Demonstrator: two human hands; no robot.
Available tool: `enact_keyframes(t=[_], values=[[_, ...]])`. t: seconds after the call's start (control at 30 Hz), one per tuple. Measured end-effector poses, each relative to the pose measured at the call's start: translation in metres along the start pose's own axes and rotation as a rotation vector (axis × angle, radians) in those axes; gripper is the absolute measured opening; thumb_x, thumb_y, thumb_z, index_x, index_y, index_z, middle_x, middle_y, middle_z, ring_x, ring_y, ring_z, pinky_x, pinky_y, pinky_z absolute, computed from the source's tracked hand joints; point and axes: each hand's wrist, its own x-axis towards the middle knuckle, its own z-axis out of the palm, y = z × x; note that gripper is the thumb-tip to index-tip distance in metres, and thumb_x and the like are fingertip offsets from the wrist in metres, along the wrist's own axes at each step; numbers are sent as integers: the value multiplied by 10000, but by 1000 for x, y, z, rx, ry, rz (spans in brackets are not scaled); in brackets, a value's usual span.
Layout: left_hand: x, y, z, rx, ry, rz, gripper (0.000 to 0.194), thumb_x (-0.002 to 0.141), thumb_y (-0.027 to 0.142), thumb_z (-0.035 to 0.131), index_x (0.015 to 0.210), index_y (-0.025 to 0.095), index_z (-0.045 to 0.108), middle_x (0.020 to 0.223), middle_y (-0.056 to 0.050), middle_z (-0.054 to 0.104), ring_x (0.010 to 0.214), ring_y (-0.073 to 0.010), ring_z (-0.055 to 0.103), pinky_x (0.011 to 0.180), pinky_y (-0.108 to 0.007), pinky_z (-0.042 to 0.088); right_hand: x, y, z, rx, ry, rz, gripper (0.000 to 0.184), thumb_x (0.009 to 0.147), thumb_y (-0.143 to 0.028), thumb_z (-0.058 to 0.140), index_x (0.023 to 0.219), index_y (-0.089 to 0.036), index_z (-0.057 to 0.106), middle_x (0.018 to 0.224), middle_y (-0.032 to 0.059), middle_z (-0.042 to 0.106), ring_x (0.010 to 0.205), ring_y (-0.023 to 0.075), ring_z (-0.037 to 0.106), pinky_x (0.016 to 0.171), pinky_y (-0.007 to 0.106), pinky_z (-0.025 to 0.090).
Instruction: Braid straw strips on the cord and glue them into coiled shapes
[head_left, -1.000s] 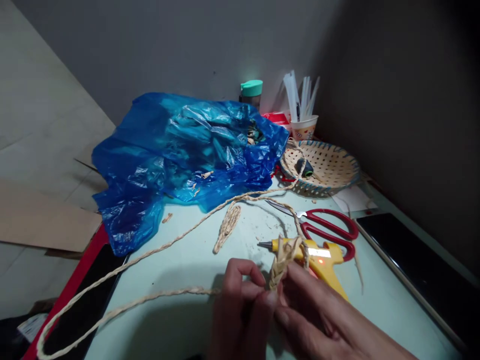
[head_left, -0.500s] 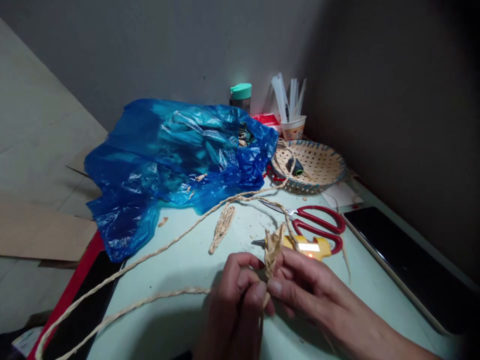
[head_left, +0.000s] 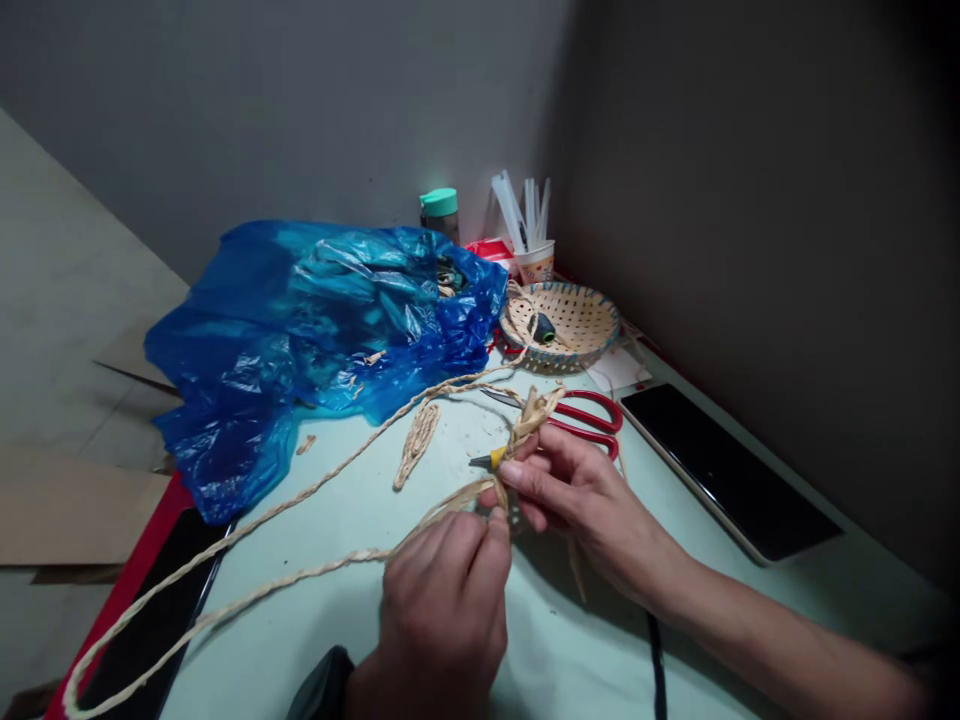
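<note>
My right hand (head_left: 574, 485) is closed, pinching a plaited piece of straw (head_left: 531, 420) whose loose ends stick up and to the right. Below it, my left hand (head_left: 448, 585) is closed on a straw strand (head_left: 501, 492) at the lower end of the plait. A wide flat strand runs from there over the left knuckles into a twisted straw cord (head_left: 300, 572), which loops round at the left. Just behind my right fingers lies a glue gun (head_left: 491, 459), mostly hidden with its dark nozzle showing. Red-handled scissors (head_left: 600, 412) lie partly behind the plait.
A small coiled straw piece (head_left: 418, 445) lies on the table. Behind are a blue plastic bag (head_left: 322, 310), a woven basket (head_left: 581, 320) with a dark spool-like object (head_left: 543, 329), a cup of white sticks (head_left: 535, 262) and a green-lidded bottle (head_left: 440, 212). A phone (head_left: 727, 465) lies right.
The plait has tipped to the right in my right hand. My left hand has moved lower, apart from the right fingers, and a flat strand now shows above its knuckles. The whole view has shifted.
</note>
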Motion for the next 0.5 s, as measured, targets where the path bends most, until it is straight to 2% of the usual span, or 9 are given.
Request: enact_keyframes(t=[0.07,0.13,0.17,0.23,0.3,0.37,0.4,0.43,0.5], values=[[0,-4,2,-87,-4,66,315,810,-8,575,1087,131,630,785,-93,719,686,-206,624,642,-316,446,2,1,-3,-21,-17,-12,260,906,-364,655,810,-190,486,639,-49,577,593,91,499,538,200,337],[2,-5,0,-191,80,49,335,797,8,599,1096,159,615,819,-84,704,716,-208,599,672,-329,450,5,2,-5,-45,-52,-18,259,893,-366,673,833,-183,499,692,-32,610,618,94,498,551,203,339],[5,-4,-2,-230,142,-8,313,799,24,605,1073,174,625,834,-78,688,747,-210,586,705,-341,449,6,2,-6,-50,-70,-12,260,886,-369,679,841,-180,506,688,-30,609,629,101,505,569,209,352],[13,-2,-8,-304,221,-229,226,831,77,595,1018,192,650,913,-81,661,873,-224,577,804,-366,440,6,3,-7,-60,-95,-3,275,872,-375,695,834,-175,509,656,-36,589,616,104,502,587,220,362],[21,0,-13,-500,120,-535,144,879,180,590,1004,200,657,989,-75,640,969,-221,576,872,-357,434,4,3,-6,-71,-124,1,280,881,-386,684,838,-176,504,649,-40,576,610,106,499,594,228,361],[27,0,-14,-891,-144,-814,183,915,317,569,1037,198,634,891,-39,622,851,-184,608,776,-310,471,1,4,-5,-71,-202,16,265,930,-411,614,872,-188,484,660,-39,571,611,117,520,599,239,376],[28,0,-13,-1086,-268,-912,223,925,366,548,1046,192,617,794,-9,589,712,-150,591,661,-272,467,-1,4,-5,-95,-242,17,256,956,-421,569,886,-194,474,682,-35,571,627,126,537,610,247,392],[28,-1,-11,-1226,-339,-986,254,927,395,534,1061,189,597,722,21,541,569,-109,517,536,-233,408,-2,4,-5,-145,-273,8,246,979,-422,525,896,-198,470,717,-25,574,658,136,552,630,258,411],[25,-4,-6,-1343,-384,-1079,270,921,409,522,1049,177,574,663,55,461,449,-57,327,429,-196,242,-4,1,-5,-295,-299,-34,219,1008,-394,466,914,-196,484,811,0,582,755,153,564,696,276,438]])
